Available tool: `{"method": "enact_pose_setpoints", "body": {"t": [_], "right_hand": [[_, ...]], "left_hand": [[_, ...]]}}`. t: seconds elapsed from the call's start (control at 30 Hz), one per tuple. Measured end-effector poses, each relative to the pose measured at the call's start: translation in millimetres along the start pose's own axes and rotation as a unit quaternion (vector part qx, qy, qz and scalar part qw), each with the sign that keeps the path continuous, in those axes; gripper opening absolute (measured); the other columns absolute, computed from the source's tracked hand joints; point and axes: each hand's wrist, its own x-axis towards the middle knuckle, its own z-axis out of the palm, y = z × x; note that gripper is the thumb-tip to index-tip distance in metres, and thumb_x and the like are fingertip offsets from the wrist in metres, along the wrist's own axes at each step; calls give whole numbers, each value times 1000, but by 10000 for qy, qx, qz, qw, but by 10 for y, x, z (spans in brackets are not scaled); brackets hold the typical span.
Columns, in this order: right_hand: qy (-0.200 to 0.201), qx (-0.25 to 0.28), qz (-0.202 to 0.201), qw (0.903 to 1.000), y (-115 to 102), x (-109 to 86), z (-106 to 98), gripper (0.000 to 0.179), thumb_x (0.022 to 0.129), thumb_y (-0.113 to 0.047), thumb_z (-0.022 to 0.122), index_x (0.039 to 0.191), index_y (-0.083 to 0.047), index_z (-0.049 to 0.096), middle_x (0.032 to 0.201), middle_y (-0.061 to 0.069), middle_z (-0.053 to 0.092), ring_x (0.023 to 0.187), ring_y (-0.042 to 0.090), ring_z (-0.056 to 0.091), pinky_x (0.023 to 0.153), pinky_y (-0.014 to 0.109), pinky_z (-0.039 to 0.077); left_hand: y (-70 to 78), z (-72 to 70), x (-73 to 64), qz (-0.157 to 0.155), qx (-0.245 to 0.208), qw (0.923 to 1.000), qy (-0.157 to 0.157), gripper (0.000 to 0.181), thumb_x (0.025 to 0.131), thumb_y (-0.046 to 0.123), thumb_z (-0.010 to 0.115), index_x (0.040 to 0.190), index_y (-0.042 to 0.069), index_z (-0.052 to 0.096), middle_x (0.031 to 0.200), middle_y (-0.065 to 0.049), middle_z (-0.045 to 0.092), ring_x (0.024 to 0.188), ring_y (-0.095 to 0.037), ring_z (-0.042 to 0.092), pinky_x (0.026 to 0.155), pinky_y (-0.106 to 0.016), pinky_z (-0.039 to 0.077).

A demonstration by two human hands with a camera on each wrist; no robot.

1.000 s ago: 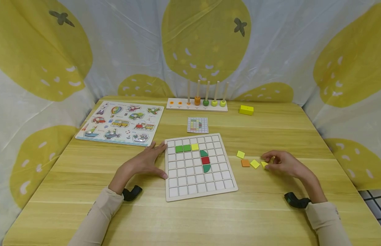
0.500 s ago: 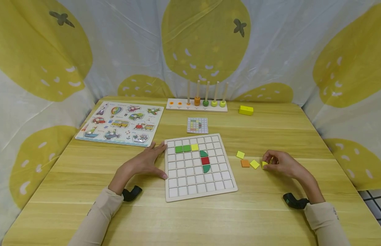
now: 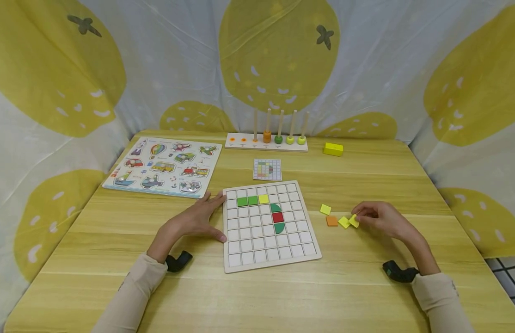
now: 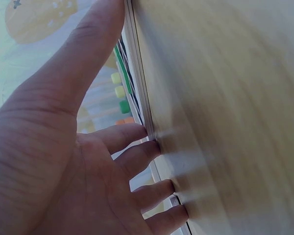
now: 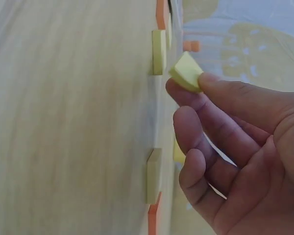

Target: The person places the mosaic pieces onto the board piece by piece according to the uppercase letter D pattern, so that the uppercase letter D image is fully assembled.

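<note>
A pale wooden grid board [image 3: 230, 256] lies mid-table, with two green square tiles [image 3: 247, 201], a yellow tile [image 3: 263, 199], a red tile [image 3: 277, 217] and two dark green rounded pieces [image 3: 279, 228] on it. My left hand [image 3: 195, 217] touches the board's left edge with spread thumb and fingers; its fingertips meet the edge in the left wrist view. Between thumb and forefinger, my right hand [image 3: 384, 221] pinches a yellow tile [image 5: 187, 72], tilted and lifted off the table. Beside it lie a yellow tile [image 3: 344, 222], an orange tile [image 3: 332, 221] and another yellow tile [image 3: 325, 209].
A small printed grid card [image 3: 267, 169] lies behind the board. Further back stand a peg stand [image 3: 266, 141] with colored beads and a yellow block [image 3: 333, 149]. A vehicle picture puzzle [image 3: 162, 166] is at the back left. More tiles [image 5: 154, 176] show low in the right wrist view.
The pinched yellow tile has turned in the right hand's fingers and shifted slightly left, so it now overlaps the nearest yellow tile in the head view. The left hand and board stay put.
</note>
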Motion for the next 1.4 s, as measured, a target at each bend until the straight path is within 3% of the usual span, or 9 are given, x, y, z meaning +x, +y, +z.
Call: {"method": "enact_pose_setpoints", "body": {"t": [0.27,0.57,0.83,1.4], "right_hand": [[-34,370,109,9992,-76,65,3,17,92,-14,64,101,-1,66,87,8,73,69,15,65,55,29,51],[-425,1140,-118,9925,-188,225,154,18,91,-14,66,101,2,65,89,12,69,75,17,66,62,32,56],[-737,1140,-241,9904,-295,353,290,18,92,-20,66,101,-5,65,88,9,67,75,22,63,61,27,51],[-959,1274,-607,9853,-548,621,589,14,91,-15,66,101,-5,65,89,8,65,76,16,58,63,22,48]], "left_hand": [[2,-4,-1,-21,20,10000,-9,117,65,60,79,153,8,22,160,-12,13,145,-44,-1,111,-63,16],[10,-4,-2,-25,-20,10000,-33,117,64,58,80,153,8,22,160,-12,13,145,-44,-1,111,-63,16],[7,0,2,-41,-17,10000,-22,118,64,58,81,153,8,23,160,-11,13,145,-44,-1,111,-63,17],[9,-3,-1,-20,-3,10000,-10,117,64,58,80,153,8,22,160,-12,13,144,-44,-1,111,-63,16]]}}
